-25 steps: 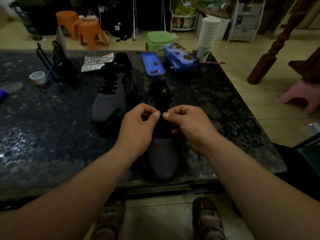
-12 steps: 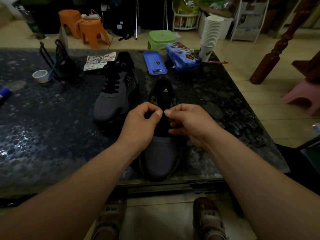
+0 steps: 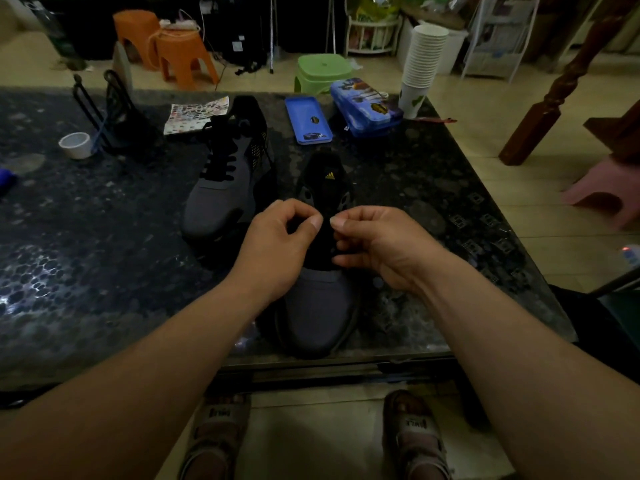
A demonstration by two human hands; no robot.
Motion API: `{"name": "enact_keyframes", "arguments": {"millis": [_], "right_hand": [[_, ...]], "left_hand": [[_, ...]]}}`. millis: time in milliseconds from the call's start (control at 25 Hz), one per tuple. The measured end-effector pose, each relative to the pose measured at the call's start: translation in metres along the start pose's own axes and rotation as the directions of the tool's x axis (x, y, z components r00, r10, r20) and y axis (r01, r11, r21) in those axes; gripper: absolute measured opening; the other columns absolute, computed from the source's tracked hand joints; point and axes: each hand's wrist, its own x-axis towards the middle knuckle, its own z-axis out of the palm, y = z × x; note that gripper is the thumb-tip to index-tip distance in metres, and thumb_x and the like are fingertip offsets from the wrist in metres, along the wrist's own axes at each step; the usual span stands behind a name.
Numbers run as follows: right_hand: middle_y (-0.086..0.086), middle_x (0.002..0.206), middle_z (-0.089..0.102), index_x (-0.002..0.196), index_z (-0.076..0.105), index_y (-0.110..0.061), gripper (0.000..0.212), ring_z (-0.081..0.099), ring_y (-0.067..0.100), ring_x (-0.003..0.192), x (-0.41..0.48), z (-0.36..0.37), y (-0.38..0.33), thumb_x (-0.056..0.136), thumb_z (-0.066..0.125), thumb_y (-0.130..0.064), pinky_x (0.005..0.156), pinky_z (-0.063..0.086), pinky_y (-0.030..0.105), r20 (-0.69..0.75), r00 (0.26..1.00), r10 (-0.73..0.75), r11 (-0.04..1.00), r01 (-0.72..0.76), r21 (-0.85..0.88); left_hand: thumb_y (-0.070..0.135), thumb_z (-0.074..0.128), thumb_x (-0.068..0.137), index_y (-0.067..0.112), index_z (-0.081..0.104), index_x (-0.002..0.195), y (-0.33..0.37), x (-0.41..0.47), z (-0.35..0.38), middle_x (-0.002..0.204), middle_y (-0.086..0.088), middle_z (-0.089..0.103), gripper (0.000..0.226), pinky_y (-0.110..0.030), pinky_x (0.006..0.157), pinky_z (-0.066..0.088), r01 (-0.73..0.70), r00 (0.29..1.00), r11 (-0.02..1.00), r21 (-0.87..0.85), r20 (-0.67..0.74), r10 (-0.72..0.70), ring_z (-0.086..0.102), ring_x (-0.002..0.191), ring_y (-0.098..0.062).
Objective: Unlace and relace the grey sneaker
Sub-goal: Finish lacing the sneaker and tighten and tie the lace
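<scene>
A grey sneaker point(image 3: 317, 306) with a black tongue and a yellow logo stands near the table's front edge, toe towards me. Over its lacing area my left hand point(image 3: 277, 247) and my right hand point(image 3: 377, 244) sit close together, thumbs almost touching. Each pinches the black lace point(image 3: 325, 244) with thumb and forefinger; the lace is dark and mostly hidden by the fingers. A second grey sneaker point(image 3: 228, 181), with its black laces in place, lies to the left and behind.
On the dark speckled table point(image 3: 86, 237) stand a black wire rack point(image 3: 110, 112), a tape roll point(image 3: 75, 144), a sticker sheet point(image 3: 195, 114), a blue tin lid point(image 3: 307, 120), a blue tin point(image 3: 367, 107) and stacked paper cups point(image 3: 422, 67). Stools stand on the floor beyond.
Both hands stay at the sneaker's lacing area; the thumbs have parted slightly. The view has shifted a little, with the shoes in the same places.
</scene>
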Motion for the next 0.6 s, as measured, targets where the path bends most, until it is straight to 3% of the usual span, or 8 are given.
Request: {"name": "enact_keyframes", "arguments": {"millis": [240, 320, 400, 480, 520, 600], "right_hand": [[0.003, 0.072, 0.057, 0.088, 0.062, -0.01, 0.013, 0.055, 0.011, 0.061, 0.0, -0.003, -0.001, 0.1, 0.06, -0.008, 0.051, 0.058, 0.028, -0.038, 0.998, 0.058, 0.99, -0.053, 0.132], [0.002, 0.072, 0.056, 0.086, 0.062, -0.012, 0.015, 0.053, 0.011, 0.062, -0.004, -0.007, -0.005, 0.1, 0.06, -0.01, 0.048, 0.054, 0.025, -0.126, 0.992, -0.026, 0.999, 0.031, 0.036], [-0.001, 0.068, 0.058, 0.084, 0.065, -0.013, 0.014, 0.053, 0.01, 0.06, -0.011, -0.009, -0.014, 0.098, 0.064, -0.012, 0.048, 0.049, 0.023, -0.141, 0.971, -0.193, 0.972, 0.17, -0.16], [-0.003, 0.066, 0.06, 0.085, 0.068, -0.012, 0.011, 0.054, 0.008, 0.058, -0.016, -0.008, -0.024, 0.096, 0.066, -0.011, 0.05, 0.047, 0.022, -0.084, 0.947, -0.309, 0.923, 0.278, -0.265], [-0.003, 0.065, 0.061, 0.086, 0.068, -0.012, 0.011, 0.054, 0.007, 0.057, -0.016, -0.007, -0.028, 0.096, 0.066, -0.011, 0.051, 0.047, 0.022, -0.078, 0.94, -0.333, 0.917, 0.304, -0.257], [-0.003, 0.066, 0.062, 0.088, 0.068, -0.014, 0.012, 0.055, 0.008, 0.057, -0.011, -0.005, -0.031, 0.099, 0.064, -0.014, 0.052, 0.048, 0.024, -0.116, 0.941, -0.319, 0.942, 0.301, -0.15]], "left_hand": [[0.023, 0.067, 0.098, 0.027, 0.063, 0.098, -0.004, -0.002, 0.005, 0.093, 0.003, 0.061, 0.005, -0.018, 0.074, 0.043, -0.046, 0.998, 0.998, 0.05, -0.034, 0.047, 0.055, 0.08, -0.002], [0.025, 0.068, 0.097, 0.028, 0.062, 0.111, -0.002, -0.003, 0.003, 0.102, 0.005, 0.057, 0.016, -0.023, 0.08, 0.047, -0.117, 0.99, 0.986, 0.118, -0.065, 0.125, 0.054, 0.088, -0.004], [0.033, 0.065, 0.096, 0.03, 0.063, 0.126, 0.007, -0.003, 0.005, 0.113, 0.006, 0.051, 0.03, -0.033, 0.092, 0.045, -0.28, 0.951, 0.907, 0.314, -0.039, 0.307, 0.052, 0.104, -0.013], [0.041, 0.06, 0.096, 0.033, 0.069, 0.117, 0.019, 0.0, 0.007, 0.111, 0.011, 0.054, 0.024, -0.041, 0.093, 0.044, -0.356, 0.926, 0.839, 0.412, 0.036, 0.375, 0.051, 0.108, -0.019], [0.041, 0.059, 0.098, 0.034, 0.071, 0.108, 0.024, 0.003, 0.005, 0.106, 0.014, 0.058, 0.017, -0.042, 0.092, 0.046, -0.353, 0.932, 0.862, 0.364, 0.06, 0.357, 0.053, 0.105, -0.019], [0.031, 0.058, 0.104, 0.029, 0.071, 0.097, 0.031, 0.01, -0.001, 0.094, 0.011, 0.068, 0.015, -0.036, 0.088, 0.051, -0.219, 0.973, 0.973, 0.066, 0.096, 0.212, 0.061, 0.095, -0.012]]}}
